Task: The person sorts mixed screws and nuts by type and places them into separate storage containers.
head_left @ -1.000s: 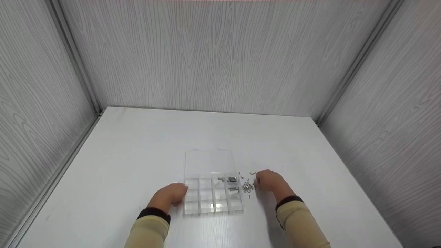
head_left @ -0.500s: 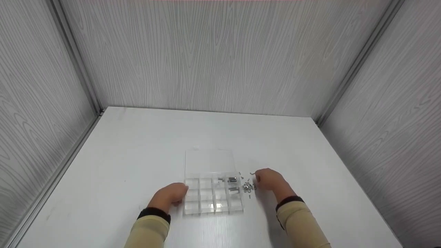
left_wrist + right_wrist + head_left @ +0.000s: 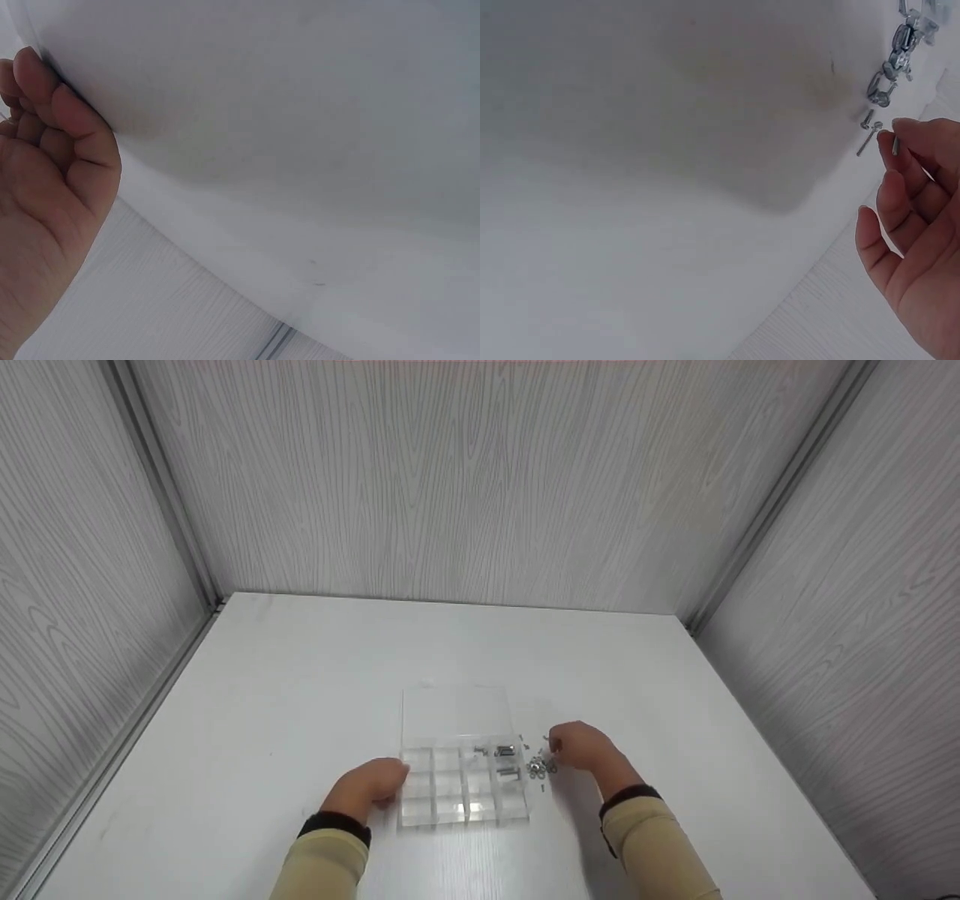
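Note:
A clear plastic compartment box [image 3: 450, 784] lies on the white table with its transparent lid [image 3: 455, 712] folded back. My left hand [image 3: 375, 781] grips the box's left edge. Its fingers [image 3: 75, 120] are curled in the left wrist view, where the box is mostly out of frame. Between thumb and forefinger, my right hand [image 3: 581, 746] pinches a small metal screw [image 3: 895, 145]. That hand is just above a little heap of metal nuts and washers [image 3: 538, 767] right of the box. Loose screws [image 3: 868, 140] lie near its fingertips.
Bolts [image 3: 508, 772] and other metal pieces [image 3: 505, 751] lie in the box's right-hand compartments. Another small screw [image 3: 542, 788] lies in front of the heap. Grey wood-grain panels [image 3: 465, 480] wall the table at the back and both sides.
My right hand has shifted slightly left and away from me, over the loose screws. The left hand and the box stay in place.

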The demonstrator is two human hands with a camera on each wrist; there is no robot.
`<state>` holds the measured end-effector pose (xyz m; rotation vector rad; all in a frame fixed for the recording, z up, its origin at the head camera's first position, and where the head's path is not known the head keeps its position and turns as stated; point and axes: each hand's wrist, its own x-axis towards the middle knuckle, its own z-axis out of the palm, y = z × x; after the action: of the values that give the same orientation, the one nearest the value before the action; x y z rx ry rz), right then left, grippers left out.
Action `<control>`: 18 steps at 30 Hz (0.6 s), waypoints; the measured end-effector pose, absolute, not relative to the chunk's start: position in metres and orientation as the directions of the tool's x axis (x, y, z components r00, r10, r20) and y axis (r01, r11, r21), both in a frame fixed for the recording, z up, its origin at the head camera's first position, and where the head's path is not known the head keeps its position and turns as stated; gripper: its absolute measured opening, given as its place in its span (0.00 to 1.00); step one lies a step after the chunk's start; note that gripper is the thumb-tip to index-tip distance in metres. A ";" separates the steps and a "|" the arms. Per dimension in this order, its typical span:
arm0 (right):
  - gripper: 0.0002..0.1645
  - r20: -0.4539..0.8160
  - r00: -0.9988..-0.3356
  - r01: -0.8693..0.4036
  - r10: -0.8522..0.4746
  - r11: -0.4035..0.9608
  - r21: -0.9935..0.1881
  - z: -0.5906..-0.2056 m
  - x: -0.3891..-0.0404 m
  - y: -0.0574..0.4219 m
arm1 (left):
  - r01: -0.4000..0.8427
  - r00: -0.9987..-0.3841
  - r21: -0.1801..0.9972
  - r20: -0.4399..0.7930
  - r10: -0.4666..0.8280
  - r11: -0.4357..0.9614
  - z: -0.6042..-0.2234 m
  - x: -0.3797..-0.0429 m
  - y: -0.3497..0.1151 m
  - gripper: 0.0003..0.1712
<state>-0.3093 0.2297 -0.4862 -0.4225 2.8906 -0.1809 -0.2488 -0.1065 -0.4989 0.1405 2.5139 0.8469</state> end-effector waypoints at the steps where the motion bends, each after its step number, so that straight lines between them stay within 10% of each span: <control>1: 0.04 -0.185 -0.932 -0.285 -0.312 0.945 -0.161 -0.484 -0.309 0.228 | -0.048 -0.879 0.589 -0.409 0.246 0.807 -0.499 -0.249 -0.107 0.22; 18: 0.04 -0.110 -0.791 -0.551 -0.602 0.779 -0.298 -0.469 -0.299 0.189 | -0.036 -0.872 0.589 -0.414 0.263 0.807 -0.498 -0.248 -0.107 0.23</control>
<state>-0.2992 0.1891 -0.4688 -0.9080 2.7722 -0.3733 -0.2484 -0.1068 -0.4981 0.1681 2.5060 0.8303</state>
